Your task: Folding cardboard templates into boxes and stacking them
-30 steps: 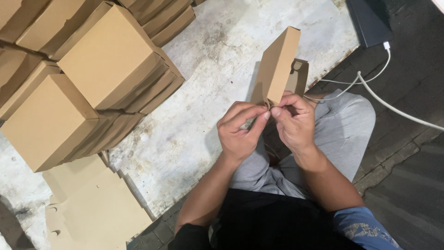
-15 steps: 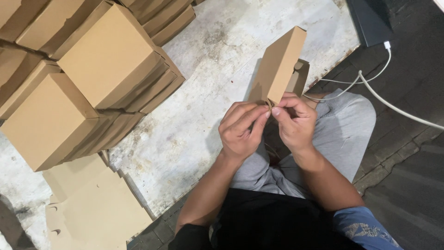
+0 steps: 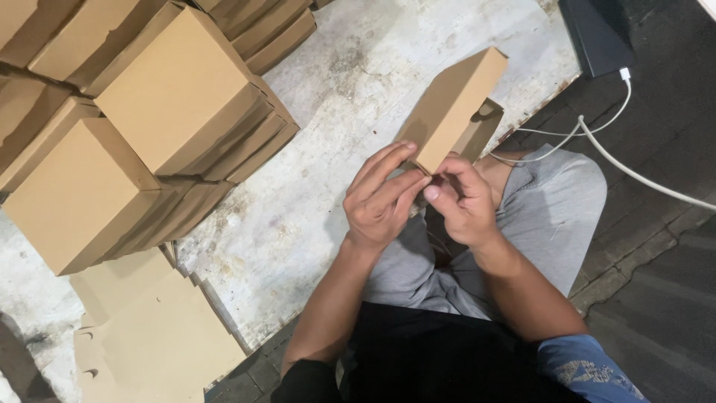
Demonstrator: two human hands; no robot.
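Small brown cardboard box (image 3: 455, 104) tilted, pinched at its lower corner between both hands, stacks of flat square brown boxes (image 3: 171, 89) well left of hands, unfolded box blanks (image 3: 149, 328) lower left

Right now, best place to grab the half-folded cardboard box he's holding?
Pinch the cardboard box at its lower corner, coming from below on the person's side, where the left hand and right hand meet. It stands tilted with its flat panel rising away, and a loose flap sticks out on the far right.
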